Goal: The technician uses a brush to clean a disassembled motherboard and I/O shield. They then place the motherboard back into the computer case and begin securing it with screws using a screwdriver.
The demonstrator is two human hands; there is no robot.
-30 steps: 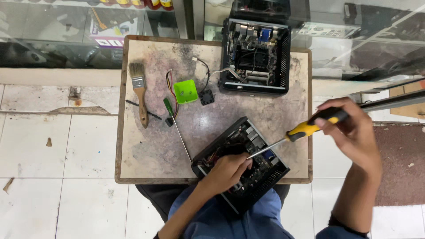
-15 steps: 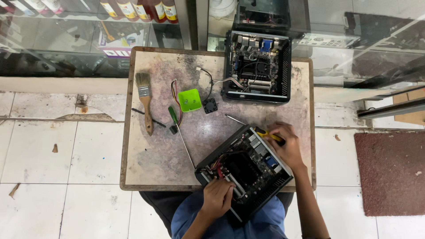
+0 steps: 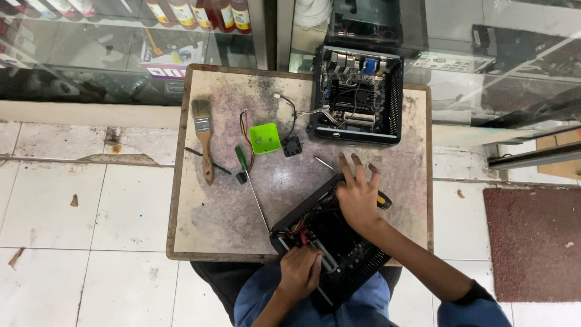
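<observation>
- Black open metal computer case (image 3: 339, 242) sits at the near edge of the worn square wooden table (image 3: 200, 236), overhanging toward the lap.
- Left hand (image 3: 299, 272) grips the case's near corner, fingers curled on its rim.
- Right hand (image 3: 358, 195) lies fingers spread over the far rim, covering a yellow-handled screwdriver (image 3: 382, 200).
- Judgement: keep the left clamp firm so the case can't tip; mind the red wires inside.
- Green-handled screwdriver (image 3: 249, 181) lies just left of the case.
</observation>
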